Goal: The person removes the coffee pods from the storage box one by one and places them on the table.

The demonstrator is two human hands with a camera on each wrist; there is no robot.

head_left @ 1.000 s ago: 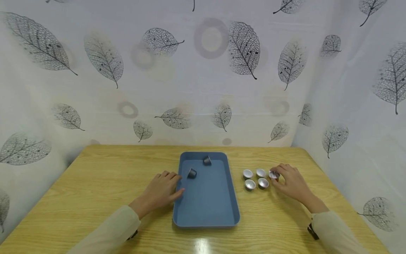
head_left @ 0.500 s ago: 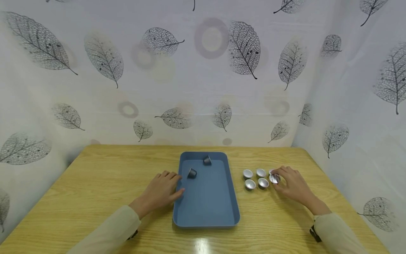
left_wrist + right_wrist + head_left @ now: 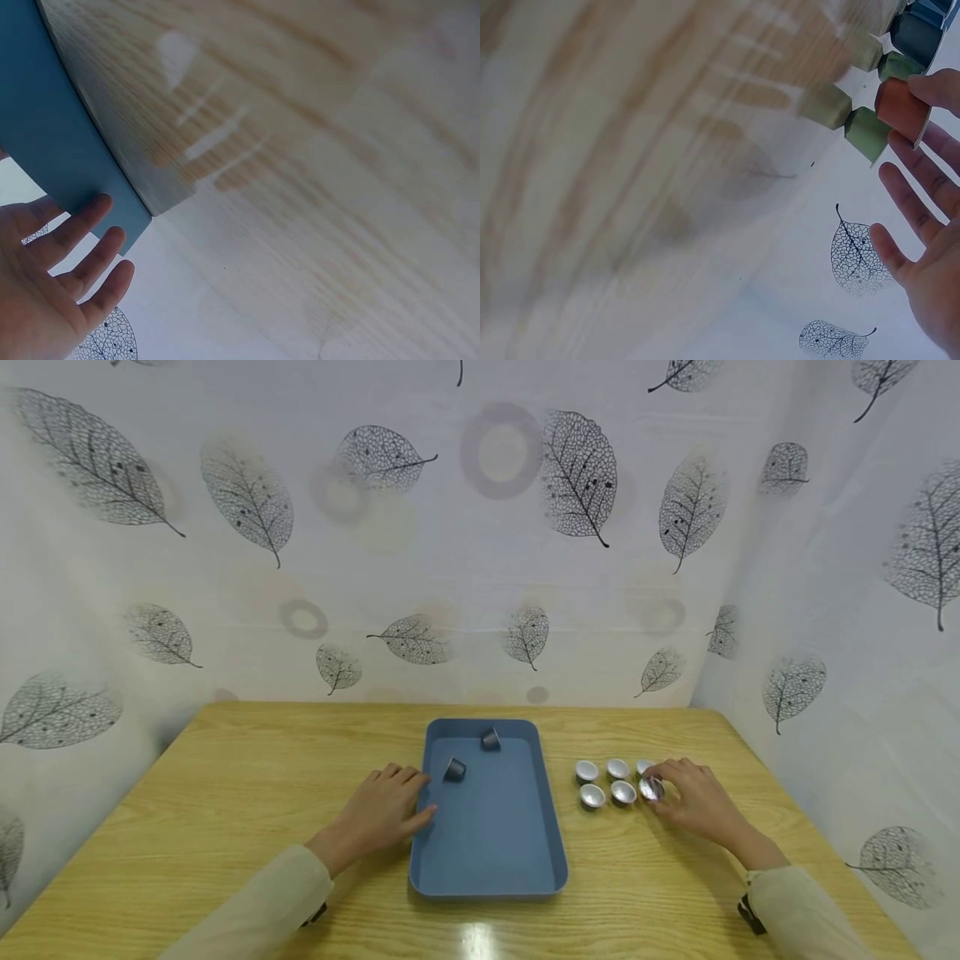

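A blue tray (image 3: 491,843) lies mid-table with two dark coffee capsules tipped on their sides in it, one (image 3: 454,769) near the left wall and another (image 3: 491,740) at the far end. My left hand (image 3: 382,810) holds the tray's left wall, thumb and index finger over the rim, other fingers along the outside (image 3: 90,247). To the right of the tray my right hand (image 3: 697,810) pinches a coffee capsule (image 3: 651,788) with a silver lid; its orange-brown body (image 3: 901,109) shows in the right wrist view. It sits at the right end of the near row.
Several silver-lidded capsules (image 3: 623,792) stand upright in two rows beside the held one. Green capsules (image 3: 866,131) and a dark blue one (image 3: 916,36) show from the side. A leaf-print curtain (image 3: 480,568) hangs behind the wooden table (image 3: 285,760).
My right hand has moved slightly toward me with its capsule, from over the far row down to the near row. A far-row capsule beside it is now partly uncovered. The left hand stays put.
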